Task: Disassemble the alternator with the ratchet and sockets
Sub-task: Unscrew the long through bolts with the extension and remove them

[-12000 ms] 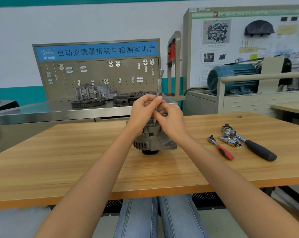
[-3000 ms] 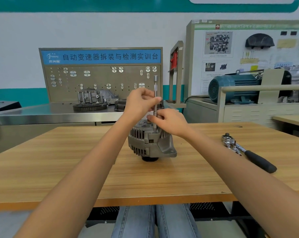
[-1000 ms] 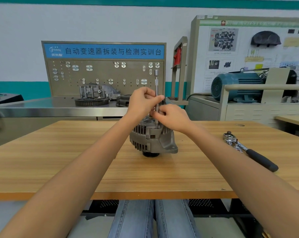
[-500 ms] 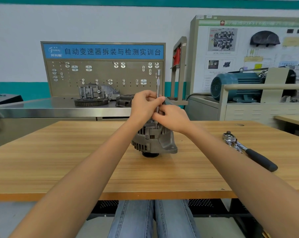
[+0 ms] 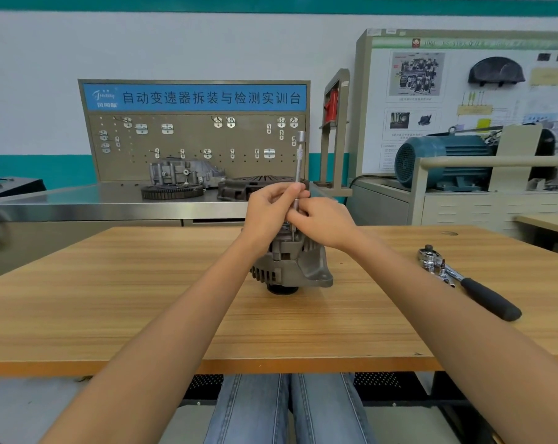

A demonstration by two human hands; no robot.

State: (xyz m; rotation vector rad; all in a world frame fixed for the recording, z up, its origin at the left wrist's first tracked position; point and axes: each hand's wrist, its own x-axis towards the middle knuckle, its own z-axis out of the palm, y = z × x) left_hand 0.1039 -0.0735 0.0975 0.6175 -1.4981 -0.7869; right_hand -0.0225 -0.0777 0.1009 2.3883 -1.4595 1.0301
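Surface [image 5: 175, 315] of wood carries the alternator [image 5: 295, 264] at centre, standing on its pulley end. Ratchet [image 5: 470, 282] lies flat well to the right, black grip toward the near edge. Left hand [image 5: 271, 213] and right hand [image 5: 324, 219] sit above the alternator, both with fingers pinching the extension bar [image 5: 298, 168], which stands upright, lower end in the housing top.
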